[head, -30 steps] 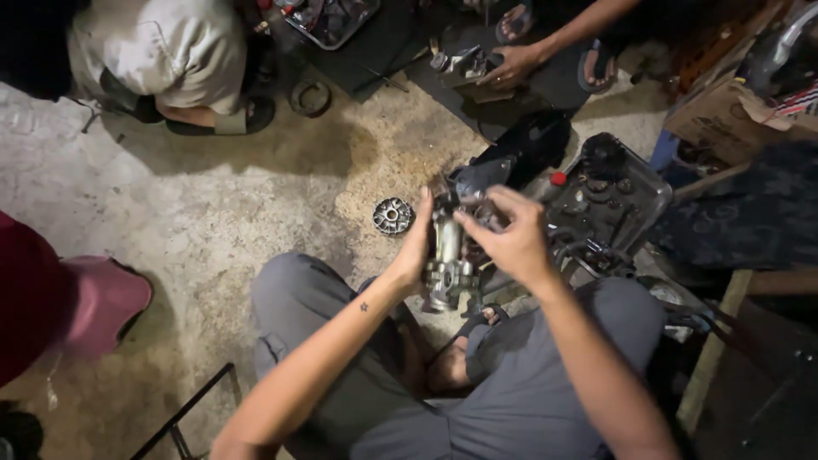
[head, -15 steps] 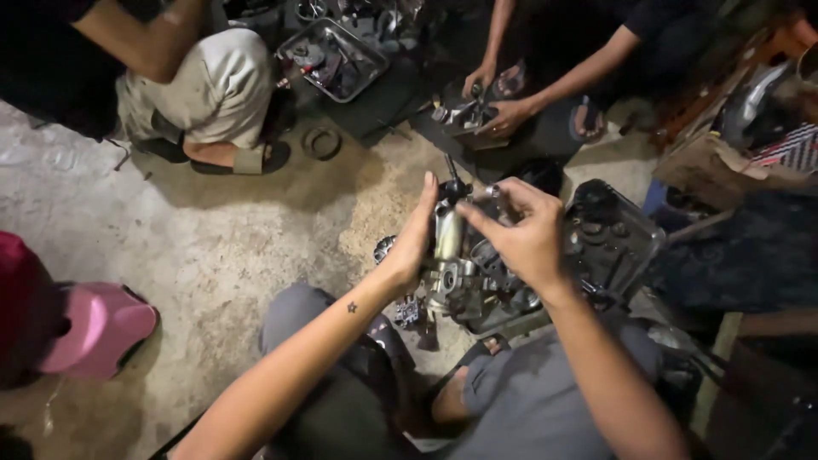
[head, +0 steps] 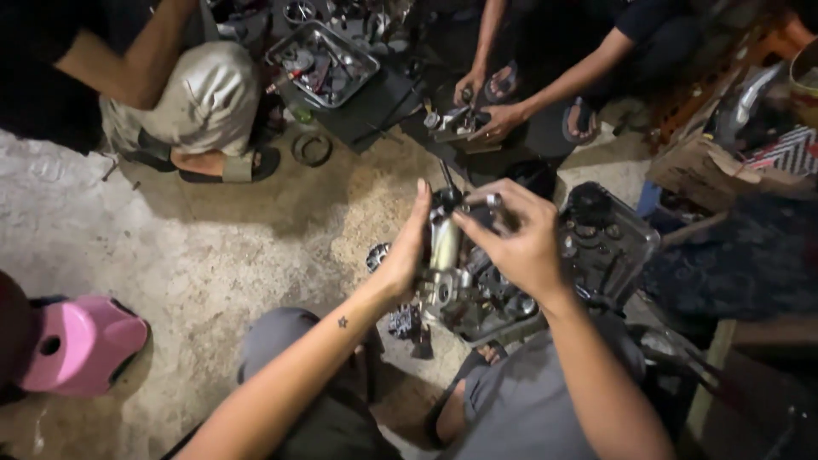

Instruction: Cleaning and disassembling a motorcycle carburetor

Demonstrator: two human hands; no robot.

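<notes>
The person sits on the ground and holds a grey metal engine part (head: 456, 273) up above their knees, in front of the black parts tray (head: 626, 247). The left hand (head: 405, 255) wraps around its left side and holds it steady. The right hand (head: 511, 243) rests on top, and its fingers pinch a small silver piece (head: 494, 202) at the top of the part. The part looks half apart, with many loose bits lying in the tray and on the floor (head: 213, 255), so much work seems left. Compared with a moment earlier, the part sits higher and closer to the camera, and both hands have closed in on its top.
</notes>
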